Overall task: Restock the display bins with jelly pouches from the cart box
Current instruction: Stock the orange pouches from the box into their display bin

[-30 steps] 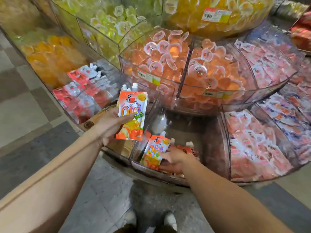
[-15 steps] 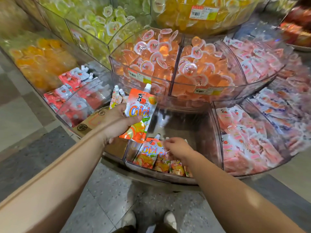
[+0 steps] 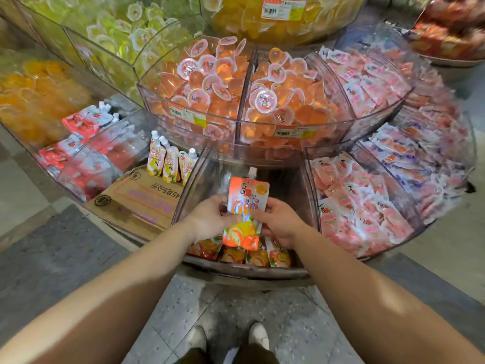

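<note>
**Restock under way: one pouch in hand over a bin that is mostly unfilled**

Head view. The clear bin (image 3: pixel 312 195) at near centre of the lower tier holds a single row of orange pouches (image 3: pixel 244 254) standing along its near wall. The far part of that bin shows bare floor. In my judgement the restock of this bin is at an early stage, with most of its room left to fill. The bin to the right (image 3: pixel 367 206) is packed with pink packets and appears full. To the left, a flattened cardboard box (image 3: pixel 139 198) lies in the neighbouring bin with three pale pouches (image 3: pixel 170 164) standing at its far end. The cart box named in the task is not in view.

One orange jelly pouch (image 3: pixel 245 214) is held upright above the near row, spout pointing to the far side, printed face toward the camera. It is not yet set down.

Hand pose. Both forearms reach forward from the near edge and meet over the bin. The left hand (image 3: pixel 210 219) grips the left edge of the pouch, fingers curled behind it and thumb on the front. The right hand (image 3: pixel 280 222) grips the right edge in like fashion, thumb across the lower front. Both hands sit just above the row, well inside the bin walls.

Likely remaining: seat this pouch, then fetch more.
</note>
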